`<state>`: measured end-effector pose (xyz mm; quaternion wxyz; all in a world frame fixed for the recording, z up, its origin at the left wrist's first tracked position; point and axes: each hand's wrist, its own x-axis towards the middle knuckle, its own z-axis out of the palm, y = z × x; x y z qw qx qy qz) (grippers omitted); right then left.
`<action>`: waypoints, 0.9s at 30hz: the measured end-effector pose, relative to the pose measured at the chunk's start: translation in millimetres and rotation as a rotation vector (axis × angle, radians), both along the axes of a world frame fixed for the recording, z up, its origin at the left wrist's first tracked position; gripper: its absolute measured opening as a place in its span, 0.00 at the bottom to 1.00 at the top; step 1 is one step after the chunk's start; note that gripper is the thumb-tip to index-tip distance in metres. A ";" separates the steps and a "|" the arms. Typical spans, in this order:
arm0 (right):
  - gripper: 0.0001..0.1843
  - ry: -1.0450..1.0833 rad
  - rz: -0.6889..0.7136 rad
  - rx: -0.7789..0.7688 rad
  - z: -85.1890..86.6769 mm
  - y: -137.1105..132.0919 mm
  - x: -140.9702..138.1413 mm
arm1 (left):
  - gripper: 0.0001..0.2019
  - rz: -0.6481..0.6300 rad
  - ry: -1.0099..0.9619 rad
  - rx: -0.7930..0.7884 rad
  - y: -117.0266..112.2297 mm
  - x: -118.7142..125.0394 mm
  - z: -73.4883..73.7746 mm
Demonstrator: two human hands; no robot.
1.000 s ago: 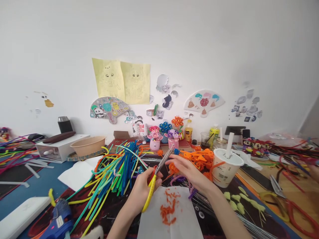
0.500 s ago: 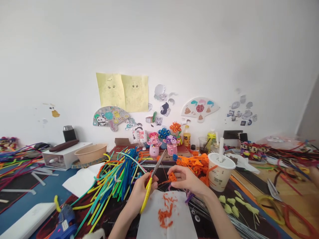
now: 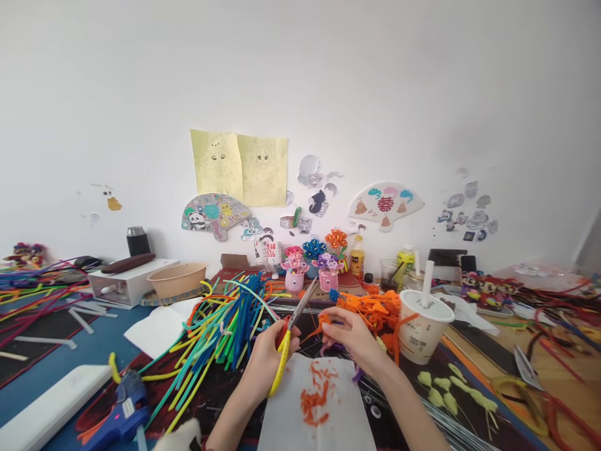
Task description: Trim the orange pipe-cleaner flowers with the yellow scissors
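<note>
Head view: grasping scissors [image 3: 282, 360] in left fingers [image 3: 272, 336], orange piece [image 3: 323, 319] in right fingers [image 3: 340, 315], seemingly midway through snipping, with scraps [image 3: 308, 402] on paper [image 3: 278, 410], amount left in pile [image 3: 375, 305] unclear

Work table, cluttered; wood surface [image 3: 570, 385] showing at right, blue covering [image 3: 61, 344] at left, dark mat [image 3: 213, 407] at centre. On left side: white slab [image 3: 56, 404], blue glue gun [image 3: 126, 407], translucent sticks [image 3: 82, 319], white box [image 3: 162, 274] farther back. Centre: loose bundle of multicoloured fuzzy stems [image 3: 235, 329], white sheet [image 3: 157, 332] beside it, paler paper [image 3: 282, 432] in front with orange scraps [image 3: 314, 401] scattered on it. Right of that: orange fuzzy pile [image 3: 370, 307], lidded cup [image 3: 417, 341] upright next to it, thin wires [image 3: 439, 419], pale green pieces [image 3: 444, 385], scissors [image 3: 528, 369] with yellow and red handles.
</note>
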<state>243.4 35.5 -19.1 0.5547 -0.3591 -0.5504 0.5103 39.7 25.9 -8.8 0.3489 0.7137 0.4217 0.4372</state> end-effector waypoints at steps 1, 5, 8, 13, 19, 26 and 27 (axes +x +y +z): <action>0.24 -0.003 -0.005 0.003 1.2 -0.9 0.4 | 0.17 0.016 0.024 0.019 -1.7 -0.3 1.4; 0.25 -0.004 -0.072 0.022 4.8 -4.4 6.8 | 0.13 0.151 0.160 0.118 -8.0 -3.1 6.0; 0.26 0.015 -0.171 0.044 6.4 -5.9 15.4 | 0.11 0.292 0.284 0.213 -11.7 -5.3 9.7; 0.27 0.025 -0.302 0.081 11.7 -7.6 25.2 | 0.15 0.470 0.429 0.373 -18.4 -12.5 10.1; 0.24 -0.024 -0.256 0.127 16.3 -15.6 25.9 | 0.16 0.472 0.783 0.486 -28.4 -24.1 -6.2; 0.24 -0.031 -0.245 0.163 15.3 -22.8 24.6 | 0.15 0.354 0.812 0.306 -25.9 -21.4 -5.2; 0.24 -0.025 -0.246 0.168 16.0 -23.7 23.3 | 0.15 0.347 0.815 0.297 -25.1 -21.4 -5.6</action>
